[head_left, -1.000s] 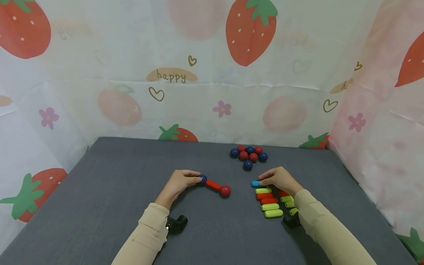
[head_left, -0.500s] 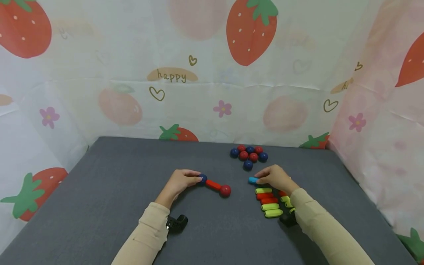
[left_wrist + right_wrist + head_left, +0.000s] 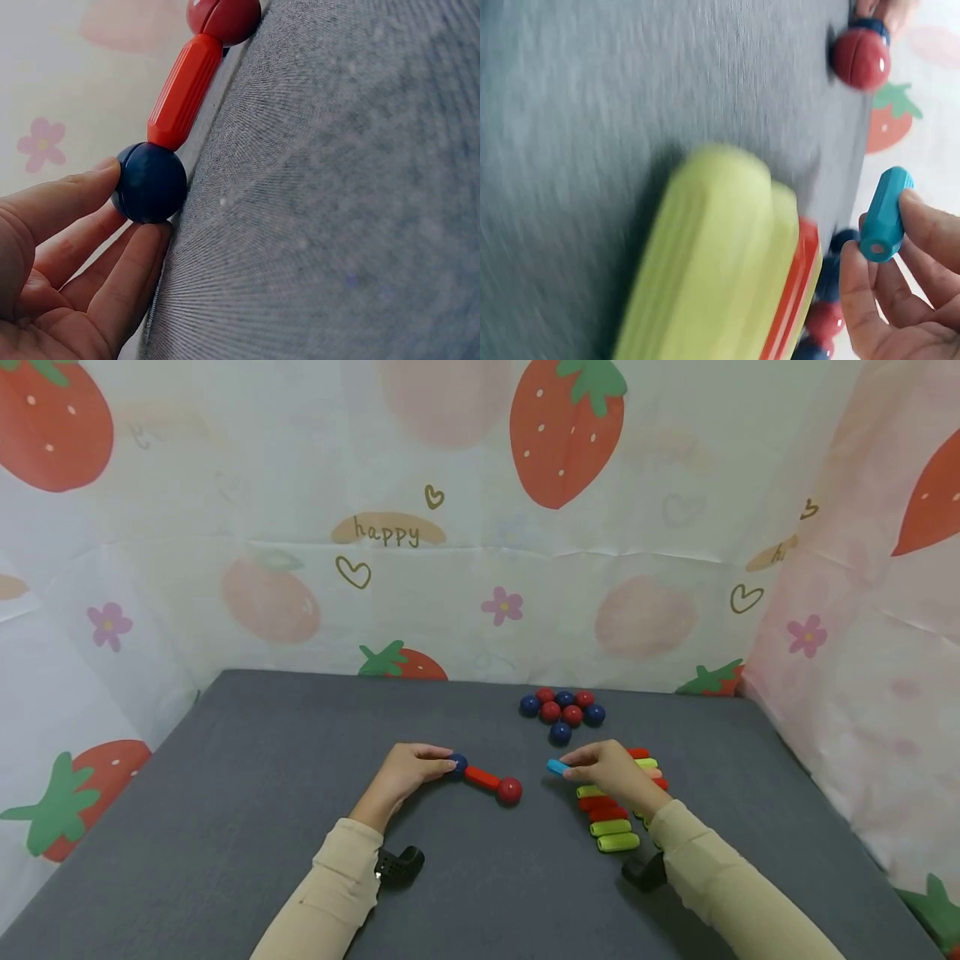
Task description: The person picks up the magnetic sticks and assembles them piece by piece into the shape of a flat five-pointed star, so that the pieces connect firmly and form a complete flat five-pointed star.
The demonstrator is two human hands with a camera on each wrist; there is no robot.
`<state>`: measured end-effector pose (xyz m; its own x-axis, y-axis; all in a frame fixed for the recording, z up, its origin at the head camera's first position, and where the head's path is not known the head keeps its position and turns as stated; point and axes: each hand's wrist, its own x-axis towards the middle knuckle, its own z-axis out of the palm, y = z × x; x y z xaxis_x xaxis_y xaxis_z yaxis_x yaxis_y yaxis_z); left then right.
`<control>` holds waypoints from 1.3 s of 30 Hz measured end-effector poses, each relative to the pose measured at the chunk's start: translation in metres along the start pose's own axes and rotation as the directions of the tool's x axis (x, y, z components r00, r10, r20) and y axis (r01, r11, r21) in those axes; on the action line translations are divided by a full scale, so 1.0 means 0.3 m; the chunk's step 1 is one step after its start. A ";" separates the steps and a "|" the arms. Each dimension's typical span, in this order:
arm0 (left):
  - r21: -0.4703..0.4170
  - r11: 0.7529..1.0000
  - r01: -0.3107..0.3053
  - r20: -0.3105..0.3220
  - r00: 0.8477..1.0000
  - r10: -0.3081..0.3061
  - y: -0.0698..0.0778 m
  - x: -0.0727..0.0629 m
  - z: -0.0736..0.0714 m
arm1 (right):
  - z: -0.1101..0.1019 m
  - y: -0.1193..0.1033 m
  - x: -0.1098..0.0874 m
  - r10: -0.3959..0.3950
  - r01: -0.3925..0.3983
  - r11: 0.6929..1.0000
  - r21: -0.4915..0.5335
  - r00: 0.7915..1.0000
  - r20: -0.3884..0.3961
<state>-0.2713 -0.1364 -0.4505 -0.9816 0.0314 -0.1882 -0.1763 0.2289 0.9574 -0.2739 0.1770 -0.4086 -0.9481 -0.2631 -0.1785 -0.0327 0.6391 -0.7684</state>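
My left hand (image 3: 408, 773) pinches a dark blue ball (image 3: 152, 184) between thumb and fingers. An orange-red ribbed rod (image 3: 186, 91) joins that ball to a red ball (image 3: 509, 791), and the joined piece lies on the dark grey table. My right hand (image 3: 613, 770) pinches a short blue rod (image 3: 886, 215) by thumb and fingertips, held off the table. In the right wrist view its near end shows a pale round spot. The blue rod is apart from the red ball, to its right in the head view.
Under and beside my right forearm lie yellow-green rods (image 3: 618, 842) and red rods (image 3: 608, 814) in rows, partly hidden. Behind my right hand sits a cluster of red and blue balls (image 3: 560, 732). A printed curtain (image 3: 465, 610) stands along the table's far edge.
My right hand has lifted the blue rod from beside the rows and carried it left, toward the red ball. My left hand and the joined piece have stayed in place.
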 end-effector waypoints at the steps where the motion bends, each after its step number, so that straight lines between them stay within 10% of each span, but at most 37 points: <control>1: 0.003 1.000 -0.004 0.003 1.000 0.004 -0.001 0.000 0.000 | 0.007 -0.002 -0.004 0.001 -0.001 1.000 0.009 1.000 0.000; 39: 0.004 1.000 -0.015 -0.003 1.000 0.015 -0.006 0.004 0.001 | 0.178 -0.068 -0.098 0.164 -0.240 0.904 0.355 0.959 0.231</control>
<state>-0.2721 -0.1366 -0.4526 -0.9844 0.0314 -0.1733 -0.1615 0.2319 0.9592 -0.2286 0.1332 -0.4206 -0.8418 -0.3144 -0.4388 0.3097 0.3845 -0.8696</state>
